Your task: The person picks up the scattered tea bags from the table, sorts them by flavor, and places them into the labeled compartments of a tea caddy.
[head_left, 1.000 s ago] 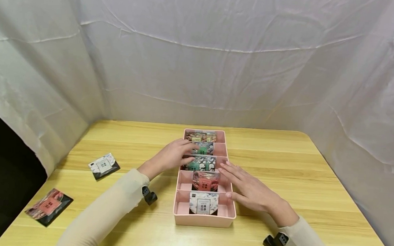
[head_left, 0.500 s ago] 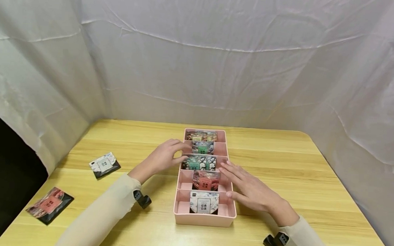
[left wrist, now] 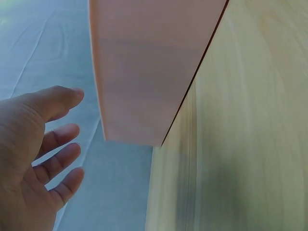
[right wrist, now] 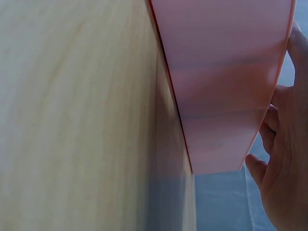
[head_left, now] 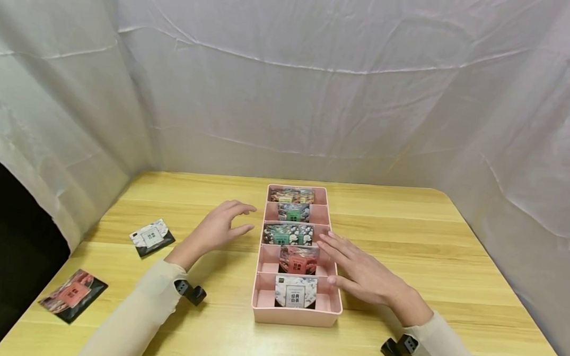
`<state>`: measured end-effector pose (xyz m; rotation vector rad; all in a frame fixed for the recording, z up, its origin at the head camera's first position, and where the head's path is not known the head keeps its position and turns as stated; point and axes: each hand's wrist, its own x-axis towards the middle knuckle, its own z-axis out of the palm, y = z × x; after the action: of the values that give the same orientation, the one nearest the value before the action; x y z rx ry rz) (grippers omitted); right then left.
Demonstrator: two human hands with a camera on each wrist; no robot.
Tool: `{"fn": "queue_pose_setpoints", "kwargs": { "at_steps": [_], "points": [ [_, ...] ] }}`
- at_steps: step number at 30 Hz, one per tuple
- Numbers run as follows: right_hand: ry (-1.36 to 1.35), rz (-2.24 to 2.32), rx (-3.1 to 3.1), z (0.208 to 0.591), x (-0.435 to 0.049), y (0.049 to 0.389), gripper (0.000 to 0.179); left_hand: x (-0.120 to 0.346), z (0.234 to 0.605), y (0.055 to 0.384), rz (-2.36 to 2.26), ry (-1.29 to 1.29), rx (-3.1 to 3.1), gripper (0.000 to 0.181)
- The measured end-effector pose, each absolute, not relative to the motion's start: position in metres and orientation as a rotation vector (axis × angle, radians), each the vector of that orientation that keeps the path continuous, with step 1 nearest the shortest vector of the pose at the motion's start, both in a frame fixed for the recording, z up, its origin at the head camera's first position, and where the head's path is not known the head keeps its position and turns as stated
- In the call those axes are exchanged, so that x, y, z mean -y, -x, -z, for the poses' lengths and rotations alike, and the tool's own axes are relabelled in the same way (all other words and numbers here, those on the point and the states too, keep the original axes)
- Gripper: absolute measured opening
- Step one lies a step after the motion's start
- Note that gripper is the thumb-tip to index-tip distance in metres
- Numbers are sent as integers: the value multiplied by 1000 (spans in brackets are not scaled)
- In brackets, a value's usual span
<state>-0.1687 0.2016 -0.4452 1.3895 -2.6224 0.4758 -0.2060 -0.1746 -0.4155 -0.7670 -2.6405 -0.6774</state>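
Observation:
A long pink divided box (head_left: 298, 317) stands in the middle of the table, with tea sachets in its compartments. A white sachet (head_left: 295, 292) is in the nearest one, a red sachet (head_left: 298, 261) behind it, then dark green-labelled sachets (head_left: 287, 235), a blue-green sachet (head_left: 294, 213) and yellow-labelled sachets (head_left: 291, 196) at the far end. My left hand (head_left: 216, 227) hovers left of the box, holding nothing, fingers loosely bent and apart from its wall (left wrist: 144, 72). My right hand (head_left: 364, 269) rests on the box's right rim with fingers extended; the right wrist view shows this hand (right wrist: 286, 139) along the rim.
On the table's left lie a white sachet (head_left: 151, 238) and, nearer the front, a red sachet (head_left: 73, 295), both flat. A pale cloth (head_left: 288, 93) hangs around the back and sides of the wooden table (head_left: 407, 220).
My left hand has drawn away leftward from the box, where its fingers were over the green sachets. My right hand stays at the right rim. The sachets have not visibly moved.

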Motion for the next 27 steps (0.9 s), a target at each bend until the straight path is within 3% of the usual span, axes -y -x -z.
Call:
{"fn": "queue_pose_setpoints", "kwargs": {
  "at_steps": [27],
  "points": [
    [-1384, -478, 2641, 444, -202, 168, 69, 263, 426, 184, 692, 464, 2803, 52]
  ]
}}
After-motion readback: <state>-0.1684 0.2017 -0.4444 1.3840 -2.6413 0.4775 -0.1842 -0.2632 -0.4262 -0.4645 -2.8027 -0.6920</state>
